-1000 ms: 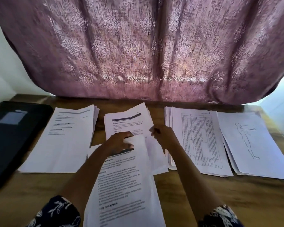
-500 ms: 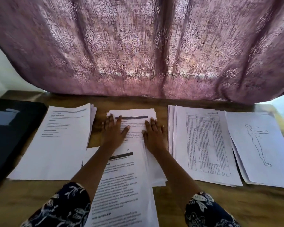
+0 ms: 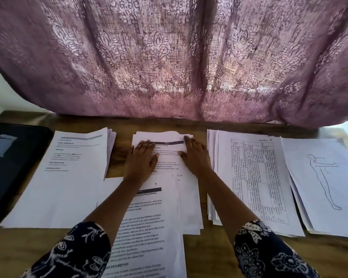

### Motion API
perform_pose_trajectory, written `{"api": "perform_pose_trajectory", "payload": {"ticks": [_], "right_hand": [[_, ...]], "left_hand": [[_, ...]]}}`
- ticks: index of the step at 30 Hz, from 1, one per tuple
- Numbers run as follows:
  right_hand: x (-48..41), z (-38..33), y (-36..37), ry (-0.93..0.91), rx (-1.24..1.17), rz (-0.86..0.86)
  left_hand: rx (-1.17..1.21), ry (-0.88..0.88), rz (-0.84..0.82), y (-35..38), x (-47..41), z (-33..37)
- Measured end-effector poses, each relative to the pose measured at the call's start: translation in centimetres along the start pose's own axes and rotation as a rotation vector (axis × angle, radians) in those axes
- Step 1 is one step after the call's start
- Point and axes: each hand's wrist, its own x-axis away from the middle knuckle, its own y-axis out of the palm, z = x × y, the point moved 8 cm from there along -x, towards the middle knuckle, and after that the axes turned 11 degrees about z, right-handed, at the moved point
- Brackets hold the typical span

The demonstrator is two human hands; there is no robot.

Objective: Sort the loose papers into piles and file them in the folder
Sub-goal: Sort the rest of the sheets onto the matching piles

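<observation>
On your wooden worktop (image 3: 219, 255), the middle paper pile (image 3: 167, 153) runs lengthwise away from you; your left hand (image 3: 142, 161) and right hand (image 3: 196, 156) press it flat, fingers straight.

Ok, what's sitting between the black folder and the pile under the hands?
Head view: one paper pile lies between the black folder and the middle pile, then a bare strip of table.

This looks like a room in a home rather than an office: a mauve curtain (image 3: 169, 57) with a woven flower pattern hangs right behind a wooden worktop (image 3: 213, 255), with daylight glowing through it as from a window. A plain white wall (image 3: 0, 87) shows at the left, and the worktop carries piles of printed paper (image 3: 68, 187) and a black folder (image 3: 14, 173).
</observation>
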Motion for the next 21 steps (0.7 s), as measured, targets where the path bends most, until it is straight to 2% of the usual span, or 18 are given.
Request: {"api": "perform_pose_trajectory", "payload": {"ticks": [3, 5, 7, 8, 11, 13, 15, 17, 18, 19, 21], "right_hand": [[0.9, -1.2, -1.8, 0.052, -0.059, 0.079], [2.0, -2.0, -3.5, 0.084, -0.163, 0.207], [3.3, -3.1, -4.3, -0.015, -0.157, 0.334], [3.8, -3.6, -3.8, -0.091, -0.119, 0.339], [4.4, -4.6, -1.7, -0.311, -0.077, 0.174], [4.7, -4.3, -0.2, -0.338, -0.088, -0.028], [5.2, -3.6, 0.1, -0.252, -0.238, -0.128], [4.6, -2.5, -1.3, -0.075, -0.456, -0.028], [4.0, -1.5, -2.1, -0.007, -0.478, 0.052], [3.3, -0.7, -2.6, 0.027, -0.404, 0.104], [2.3, 0.6, -2.6, 0.034, -0.196, 0.096]], "left_hand": [[0.023, 0.013, 0.043, -0.6, 0.0, 0.1], [0.044, 0.043, 0.076, -1.0, 0.1, 0.5], [0.097, 0.059, 0.110, -1.6, 0.1, 0.8], [0.133, 0.068, 0.132, -2.0, 0.2, 0.9], [0.203, 0.162, 0.196, -2.8, 0.5, 1.6], [0.202, 0.211, 0.172, -2.4, 0.4, 1.7], [0.190, 0.239, 0.085, -1.2, 0.4, 1.8], [0.187, 0.230, -0.015, -0.2, 0.4, 1.7], [0.199, 0.212, -0.050, 0.1, 0.3, 1.6], [0.207, 0.193, -0.072, 0.2, 0.3, 1.5], [0.207, 0.167, -0.076, 0.0, 0.3, 1.5]]}}
